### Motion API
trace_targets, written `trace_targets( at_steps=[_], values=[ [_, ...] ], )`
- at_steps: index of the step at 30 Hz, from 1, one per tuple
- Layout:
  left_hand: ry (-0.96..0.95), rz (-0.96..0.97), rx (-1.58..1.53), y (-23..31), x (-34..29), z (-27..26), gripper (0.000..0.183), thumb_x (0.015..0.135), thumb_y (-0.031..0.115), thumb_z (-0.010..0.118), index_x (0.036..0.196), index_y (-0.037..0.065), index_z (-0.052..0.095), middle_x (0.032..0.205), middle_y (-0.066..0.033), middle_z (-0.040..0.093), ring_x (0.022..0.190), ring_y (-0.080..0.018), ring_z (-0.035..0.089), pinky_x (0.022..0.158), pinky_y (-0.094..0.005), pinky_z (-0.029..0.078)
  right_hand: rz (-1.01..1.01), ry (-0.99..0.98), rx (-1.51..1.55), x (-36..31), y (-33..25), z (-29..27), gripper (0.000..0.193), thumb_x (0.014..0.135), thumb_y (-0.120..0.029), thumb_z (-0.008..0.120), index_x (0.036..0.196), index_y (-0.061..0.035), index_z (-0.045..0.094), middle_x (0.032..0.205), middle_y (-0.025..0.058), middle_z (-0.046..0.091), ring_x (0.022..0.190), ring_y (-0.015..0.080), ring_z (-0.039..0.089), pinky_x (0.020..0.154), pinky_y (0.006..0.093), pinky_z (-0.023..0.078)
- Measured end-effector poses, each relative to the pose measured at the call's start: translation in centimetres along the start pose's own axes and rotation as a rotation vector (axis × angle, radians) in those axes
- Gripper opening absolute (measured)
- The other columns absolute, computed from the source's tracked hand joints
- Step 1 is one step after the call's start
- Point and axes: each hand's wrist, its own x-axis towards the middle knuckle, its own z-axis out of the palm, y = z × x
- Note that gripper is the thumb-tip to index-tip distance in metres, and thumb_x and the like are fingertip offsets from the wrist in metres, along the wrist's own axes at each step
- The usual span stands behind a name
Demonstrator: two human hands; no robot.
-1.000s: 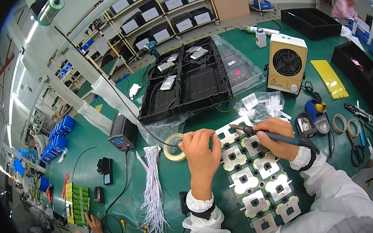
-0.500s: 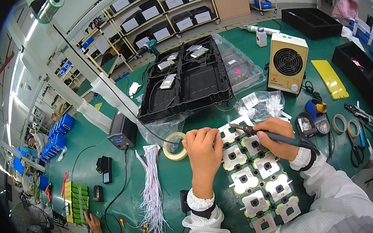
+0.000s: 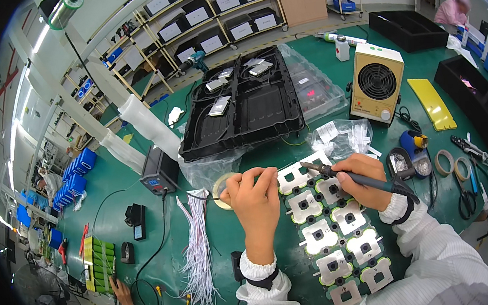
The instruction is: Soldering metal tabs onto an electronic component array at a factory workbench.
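Observation:
My right hand (image 3: pixel 363 181) grips a black soldering iron (image 3: pixel 343 174) whose tip points left onto the top metal plate of a black battery pack (image 3: pixel 332 233) covered with shiny nickel plates. My left hand (image 3: pixel 254 196) rests at the pack's upper left corner, fingers pinched on a thin wire that runs left toward a roll of tape (image 3: pixel 222 190). Both forearms wear white sleeves.
A bundle of white wires (image 3: pixel 197 260) lies left of my left hand. Behind stand a black tray (image 3: pixel 245 107), a beige fan unit (image 3: pixel 377 83), a soldering station (image 3: pixel 159 171) and plastic bags (image 3: pixel 342 138). Tape rolls and cutters (image 3: pixel 461 167) lie right. Another person's hands (image 3: pixel 119 296) work lower left.
My left hand shifted slightly right toward the iron tip, pinching the wire at the top plate. The right hand and iron stayed nearly still.

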Motion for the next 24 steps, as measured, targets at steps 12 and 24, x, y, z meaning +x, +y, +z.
trace_targets(
  at_steps=[12, 24],
  values=[
    [-0.100, -0.038, -0.171, 0.0, -0.3, 0.5, 0.013, 0.080, 0.008, 0.075, 0.092, 0.010, 0.071, 0.091, -0.0001, 0.071, 0.096, -0.0259, 0.058, 0.087, -0.0413, 0.035, 0.021, -0.011, 0.012, -0.1, -0.2, -0.1, 0.017, 0.088, -0.005, 0.071, 0.105, -0.0010, 0.070, 0.080, 0.0139, 0.066, 0.068, 0.0305, 0.063, 0.062, 0.0401, 0.050],
    [-0.085, 0.002, -0.203, 0.2, -0.5, 1.3, 0.010, 0.080, 0.008, 0.075, 0.089, 0.011, 0.070, 0.090, 0.0013, 0.072, 0.092, -0.0236, 0.057, 0.087, -0.0407, 0.035, 0.012, -0.010, 0.000, -0.1, -0.3, 0.0, 0.019, 0.087, -0.006, 0.072, 0.105, -0.0012, 0.070, 0.082, 0.0140, 0.067, 0.071, 0.0311, 0.064, 0.064, 0.0403, 0.050]
  ],
)
